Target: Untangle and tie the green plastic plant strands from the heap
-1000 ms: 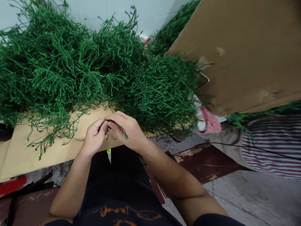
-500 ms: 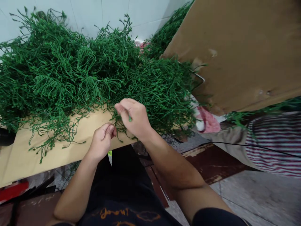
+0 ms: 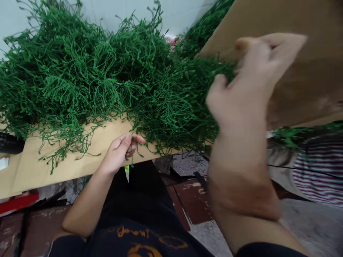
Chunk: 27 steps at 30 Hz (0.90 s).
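My left hand [image 3: 123, 150] is closed in a pinch around a thin green plastic stem [image 3: 132, 157], whose small branching ends hang below the fingers. It is above the front edge of a cardboard sheet [image 3: 107, 142]. My right hand [image 3: 249, 75] is raised on the right, blurred, in front of an upright cardboard panel [image 3: 302, 92]. Its thumb and fingers look spread apart, and I see nothing held in them. A big heap of green plastic stems [image 3: 80, 75] covers the back of the sheet and reaches close to the right hand.
A striped cloth [image 3: 318, 171] covers something low on the right, with a dark cable running across it. A red object [image 3: 18, 203] lies at lower left, and a black cylinder [image 3: 10, 143] is at the left edge. A pale tiled wall [image 3: 107, 14] rises behind the heap.
My right hand has moved from beside the left hand up and to the right, and its fingers have spread. My left hand stays low, with green stem ends now visible in its fingers.
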Tool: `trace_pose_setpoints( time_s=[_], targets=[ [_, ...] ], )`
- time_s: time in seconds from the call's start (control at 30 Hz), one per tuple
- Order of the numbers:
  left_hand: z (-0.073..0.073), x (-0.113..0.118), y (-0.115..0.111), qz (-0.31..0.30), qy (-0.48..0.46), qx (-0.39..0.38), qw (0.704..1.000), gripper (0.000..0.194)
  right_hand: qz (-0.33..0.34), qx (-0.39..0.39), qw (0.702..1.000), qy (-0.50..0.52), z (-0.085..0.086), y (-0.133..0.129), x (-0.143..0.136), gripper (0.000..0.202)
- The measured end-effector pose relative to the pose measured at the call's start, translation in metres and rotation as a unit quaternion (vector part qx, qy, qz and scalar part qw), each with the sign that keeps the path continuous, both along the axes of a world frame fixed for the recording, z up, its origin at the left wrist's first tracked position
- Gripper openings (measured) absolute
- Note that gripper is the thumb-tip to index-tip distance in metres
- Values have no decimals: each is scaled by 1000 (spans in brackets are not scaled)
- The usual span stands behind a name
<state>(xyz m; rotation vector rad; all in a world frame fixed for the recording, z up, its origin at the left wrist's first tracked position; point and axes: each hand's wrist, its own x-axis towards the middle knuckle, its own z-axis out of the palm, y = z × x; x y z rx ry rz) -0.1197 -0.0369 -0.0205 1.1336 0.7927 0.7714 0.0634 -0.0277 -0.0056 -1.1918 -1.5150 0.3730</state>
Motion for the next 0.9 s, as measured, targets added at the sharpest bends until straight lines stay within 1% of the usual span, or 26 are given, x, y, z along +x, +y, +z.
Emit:
trace_pose_setpoints(
  time_s=[0.07, 0.13, 0.27, 0.33, 0.43, 0.57, 0.63, 0.77, 0.83, 0.9],
  targets=[
    [-2, 1, 2, 20, -15, -21, 999, 42, 32, -27, 999, -12, -10, -6, -21, 38],
    [-5, 1, 4, 55, -25, -35, 998, 41, 61, -51, 997, -22, -16, -10, -35, 37],
    [-11, 0, 9, 145, -8, -32, 989, 31, 111, -118, 987, -22, -25, -12, -52, 38],
    [-16, -4, 13, 162, 14, -36, 986, 24, 124, -147, 981, -8, -33, -8, -58, 35],
    [-24, -12, 21, 142, 58, -24, 988, 14, 139, -157, 977, 21, -46, 4, -66, 25],
    [-32, -23, 30, 96, 90, 60, 989, 11, 158, -160, 973, 49, -58, 23, -74, 16],
    [-34, -27, 32, 88, 102, 78, 988, 13, 150, -161, 974, 55, -59, 31, -76, 15],
    [-40, -30, 34, 91, 141, 54, 984, 20, 119, -160, 974, 111, -52, 42, -78, 21],
    [-45, -31, 37, 93, 130, 63, 985, 24, 132, -166, 967, 140, -50, 47, -81, 24],
    [-50, -32, 41, 88, 132, 102, 982, 26, 149, -190, 956, 165, -49, 53, -87, 26]
  ],
)
